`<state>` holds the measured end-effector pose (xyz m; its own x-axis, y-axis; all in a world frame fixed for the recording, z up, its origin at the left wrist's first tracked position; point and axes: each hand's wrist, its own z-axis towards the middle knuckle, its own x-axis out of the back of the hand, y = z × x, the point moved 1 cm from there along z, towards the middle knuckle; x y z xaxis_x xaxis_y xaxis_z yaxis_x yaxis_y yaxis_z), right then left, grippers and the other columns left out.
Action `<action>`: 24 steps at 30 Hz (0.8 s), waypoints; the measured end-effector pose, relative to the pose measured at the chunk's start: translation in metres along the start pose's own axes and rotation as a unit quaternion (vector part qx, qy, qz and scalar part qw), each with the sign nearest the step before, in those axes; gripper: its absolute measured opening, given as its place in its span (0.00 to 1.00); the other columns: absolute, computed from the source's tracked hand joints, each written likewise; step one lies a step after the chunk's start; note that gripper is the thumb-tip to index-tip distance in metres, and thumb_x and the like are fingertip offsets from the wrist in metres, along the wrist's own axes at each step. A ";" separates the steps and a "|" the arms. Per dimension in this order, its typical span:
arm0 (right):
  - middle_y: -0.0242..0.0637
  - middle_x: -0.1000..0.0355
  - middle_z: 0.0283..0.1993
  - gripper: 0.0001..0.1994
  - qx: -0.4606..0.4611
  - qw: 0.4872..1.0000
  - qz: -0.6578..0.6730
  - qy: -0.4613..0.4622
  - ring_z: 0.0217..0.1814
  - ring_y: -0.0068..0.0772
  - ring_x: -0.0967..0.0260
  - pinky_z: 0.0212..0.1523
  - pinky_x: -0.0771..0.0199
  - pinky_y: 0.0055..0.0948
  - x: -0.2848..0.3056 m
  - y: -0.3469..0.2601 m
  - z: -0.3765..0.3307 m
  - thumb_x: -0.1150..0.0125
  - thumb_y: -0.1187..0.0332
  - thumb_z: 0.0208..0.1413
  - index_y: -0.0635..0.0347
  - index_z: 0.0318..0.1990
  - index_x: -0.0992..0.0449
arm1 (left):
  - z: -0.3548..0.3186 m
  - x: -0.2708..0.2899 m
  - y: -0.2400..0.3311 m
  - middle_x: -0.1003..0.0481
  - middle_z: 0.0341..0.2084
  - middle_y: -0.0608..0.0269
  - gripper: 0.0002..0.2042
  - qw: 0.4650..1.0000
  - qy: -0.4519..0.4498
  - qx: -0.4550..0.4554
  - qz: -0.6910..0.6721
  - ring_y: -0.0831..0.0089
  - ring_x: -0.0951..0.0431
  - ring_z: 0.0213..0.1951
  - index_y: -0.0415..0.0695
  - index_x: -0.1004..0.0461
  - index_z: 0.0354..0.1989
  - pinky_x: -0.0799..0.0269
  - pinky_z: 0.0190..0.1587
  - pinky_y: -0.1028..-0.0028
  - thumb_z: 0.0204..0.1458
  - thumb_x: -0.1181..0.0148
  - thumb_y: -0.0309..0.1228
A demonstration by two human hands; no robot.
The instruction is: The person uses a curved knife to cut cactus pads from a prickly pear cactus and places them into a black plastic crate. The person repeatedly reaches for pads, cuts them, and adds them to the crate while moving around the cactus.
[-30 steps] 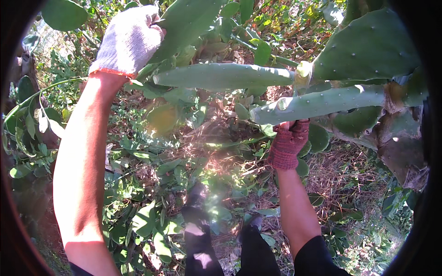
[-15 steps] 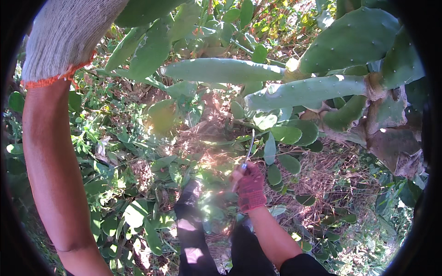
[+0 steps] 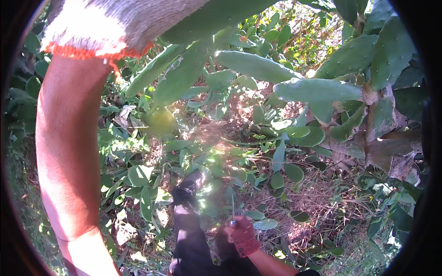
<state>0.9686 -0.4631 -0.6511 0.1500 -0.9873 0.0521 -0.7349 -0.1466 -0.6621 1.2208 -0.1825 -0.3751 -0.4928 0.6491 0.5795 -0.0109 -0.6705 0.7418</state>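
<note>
My left hand (image 3: 115,23), in a white knit glove with an orange cuff, is raised close to the camera at the top and grips a large green cactus pad (image 3: 216,14). My right hand (image 3: 241,234), in a red glove, is low near my legs and holds a small knife (image 3: 232,211) with its thin blade pointing up. The knife is well away from the pads. Two long cactus pads (image 3: 317,89) (image 3: 255,64) stick out level at the upper right.
The thick brownish cactus trunk (image 3: 382,138) with more pads stands at the right. Leafy weeds (image 3: 138,175) and dry grass (image 3: 322,198) cover the ground. My legs in dark trousers (image 3: 189,230) stand at the bottom centre.
My right hand dropped from just under the level pads down to near my legs, knife in it. My left hand, still on its pad, came up closer to the camera.
</note>
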 end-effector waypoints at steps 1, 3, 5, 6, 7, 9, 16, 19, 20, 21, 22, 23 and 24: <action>0.29 0.30 0.26 0.16 0.007 1.000 0.009 -0.016 0.21 0.20 0.34 0.19 0.33 0.23 0.008 -0.002 -0.006 0.37 0.84 0.44 0.55 0.40 0.28 | -0.005 0.013 0.007 0.23 0.30 0.56 0.08 1.000 -0.013 0.005 -0.007 0.72 0.22 0.32 0.34 0.27 0.41 0.25 0.32 0.74 0.53 0.46 0.21; 0.30 0.30 0.25 0.13 0.082 0.994 -0.072 -0.022 0.21 0.21 0.34 0.19 0.33 0.24 0.020 -0.013 -0.019 0.37 0.81 0.44 0.58 0.38 0.29 | -0.019 0.041 0.019 0.23 0.31 0.56 0.08 0.999 -0.038 0.016 -0.025 0.73 0.22 0.32 0.34 0.28 0.41 0.25 0.32 0.74 0.53 0.46 0.21; 0.31 0.31 0.24 0.11 0.173 0.978 -0.118 -0.017 0.20 0.22 0.34 0.17 0.33 0.25 0.028 -0.032 -0.034 0.37 0.79 0.45 0.59 0.36 0.29 | -0.036 0.063 0.028 0.24 0.30 0.58 0.08 0.999 -0.046 -0.014 0.019 0.73 0.22 0.34 0.35 0.27 0.40 0.27 0.34 0.74 0.52 0.46 0.23; 0.33 0.31 0.23 0.08 0.104 0.991 -0.086 -0.025 0.19 0.25 0.34 0.16 0.34 0.26 0.037 -0.043 -0.048 0.38 0.76 0.47 0.60 0.34 0.29 | -0.046 0.071 0.033 0.24 0.28 0.59 0.09 0.995 -0.036 -0.048 0.074 0.74 0.22 0.35 0.36 0.26 0.39 0.29 0.36 0.74 0.51 0.45 0.25; 0.33 0.32 0.23 0.07 0.083 0.992 -0.078 -0.045 0.19 0.26 0.34 0.17 0.34 0.26 0.043 -0.057 -0.058 0.39 0.75 0.47 0.60 0.34 0.29 | -0.056 0.080 0.037 0.24 0.26 0.60 0.10 0.988 -0.023 -0.082 0.128 0.75 0.22 0.36 0.36 0.26 0.38 0.31 0.38 0.74 0.50 0.44 0.28; 0.34 0.33 0.22 0.05 0.045 0.993 -0.069 -0.083 0.18 0.28 0.35 0.17 0.35 0.26 0.053 -0.087 -0.083 0.40 0.74 0.48 0.60 0.33 0.29 | -0.093 0.098 0.047 0.32 0.19 0.58 0.08 0.988 0.028 -0.082 0.131 0.73 0.29 0.26 0.37 0.28 0.30 0.35 0.30 0.70 0.45 0.40 0.29; 0.31 0.29 0.34 0.15 0.115 0.968 0.131 -0.180 0.25 0.20 0.36 0.26 0.32 0.29 0.054 -0.183 -0.191 0.40 0.56 0.57 0.57 0.44 0.24 | -0.209 0.148 0.095 0.27 0.28 0.50 0.10 0.981 0.019 -0.065 0.184 0.52 0.26 0.35 0.38 0.26 0.31 0.31 0.39 0.59 0.42 0.36 0.28; 0.32 0.28 0.36 0.19 0.045 0.941 0.197 -0.272 0.24 0.20 0.37 0.26 0.33 0.27 0.047 -0.203 -0.230 0.45 0.52 0.60 0.58 0.47 0.24 | -0.262 0.161 0.113 0.26 0.31 0.56 0.12 0.980 0.030 -0.085 0.175 0.54 0.27 0.37 0.41 0.26 0.35 0.31 0.42 0.58 0.40 0.37 0.27; 0.34 0.27 0.38 0.22 0.022 0.942 0.190 -0.276 0.24 0.20 0.37 0.26 0.33 0.27 0.045 -0.207 -0.239 0.49 0.50 0.62 0.58 0.50 0.25 | -0.281 0.167 0.117 0.25 0.30 0.62 0.09 0.972 0.011 -0.082 0.220 0.62 0.25 0.38 0.45 0.24 0.35 0.29 0.42 0.63 0.43 0.44 0.27; 0.35 0.27 0.38 0.23 0.006 0.935 0.178 -0.305 0.24 0.20 0.37 0.26 0.33 0.27 0.042 -0.210 -0.247 0.47 0.48 0.60 0.59 0.50 0.25 | -0.296 0.172 0.119 0.25 0.31 0.63 0.11 0.965 -0.010 -0.088 0.245 0.63 0.25 0.37 0.45 0.24 0.36 0.30 0.41 0.63 0.42 0.44 0.27; 0.35 0.27 0.38 0.24 -0.017 0.939 0.162 -0.304 0.24 0.21 0.37 0.25 0.32 0.28 0.041 -0.211 -0.253 0.47 0.47 0.60 0.59 0.50 0.25 | -0.312 0.179 0.119 0.25 0.31 0.63 0.11 0.963 0.003 -0.103 0.249 0.63 0.26 0.37 0.45 0.24 0.36 0.30 0.41 0.63 0.41 0.44 0.27; 0.36 0.26 0.38 0.25 -0.047 0.940 0.149 -0.303 0.24 0.21 0.36 0.25 0.32 0.28 0.040 -0.212 -0.259 0.47 0.46 0.59 0.59 0.50 0.25 | -0.327 0.184 0.120 0.25 0.31 0.64 0.11 0.961 -0.007 -0.110 0.253 0.64 0.26 0.37 0.45 0.24 0.36 0.30 0.42 0.62 0.40 0.43 0.28; 0.36 0.27 0.39 0.27 -0.040 0.948 0.107 -0.298 0.24 0.22 0.36 0.24 0.32 0.30 0.038 -0.210 -0.264 0.46 0.43 0.58 0.59 0.50 0.25 | -0.340 0.191 0.120 0.25 0.30 0.64 0.11 0.964 -0.019 -0.101 0.245 0.64 0.26 0.36 0.45 0.24 0.35 0.29 0.43 0.62 0.40 0.43 0.28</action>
<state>0.9542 -0.4861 -0.3125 0.3205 -0.7891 -0.5240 -0.8346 0.0264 -0.5503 0.8293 -0.2616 -0.2905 -0.4498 0.2472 0.8582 0.0436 -0.9537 0.2976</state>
